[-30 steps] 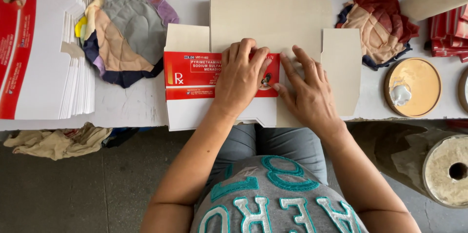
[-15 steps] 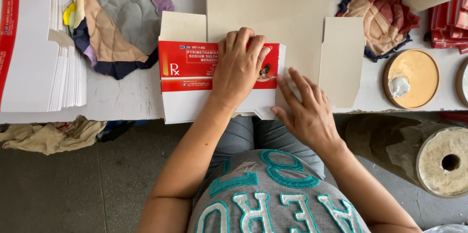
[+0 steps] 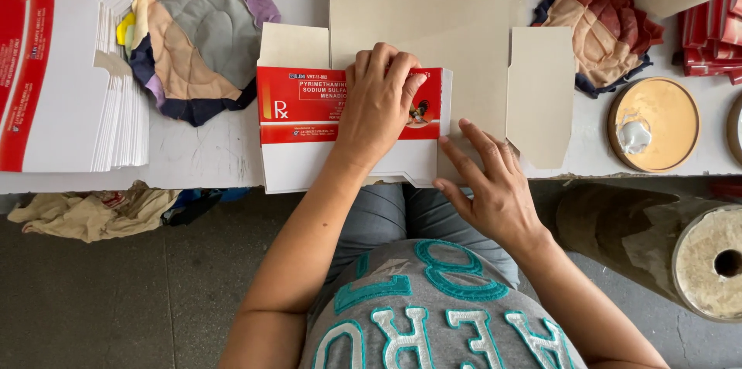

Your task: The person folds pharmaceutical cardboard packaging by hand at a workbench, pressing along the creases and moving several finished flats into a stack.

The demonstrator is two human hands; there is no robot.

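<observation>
The red and white box point(image 3: 340, 118) is lying flat in the middle of the frame, on the white table point(image 3: 201, 153). Its long side is running left to right across the picture. It is an unfolded box, and its plain brown flaps point(image 3: 433, 21) are spreading out above it and to the right.

The left hand point(image 3: 379, 106) is pressing down on the right part of the red panel. Its fingers are lying flat and close together, with the tips pointing toward the top of the frame. It is not gripping anything, only pushing down.

The right hand point(image 3: 495, 183) is resting just to the lower right of the box, near the table edge. Its fingers are spread apart and are pointing up and to the left, toward the box's right end. The fingertips are sitting at the box's edge; I cannot tell if they are touching it.

So the left hand is the one on the box, and the right hand is waiting just beside it.
</observation>
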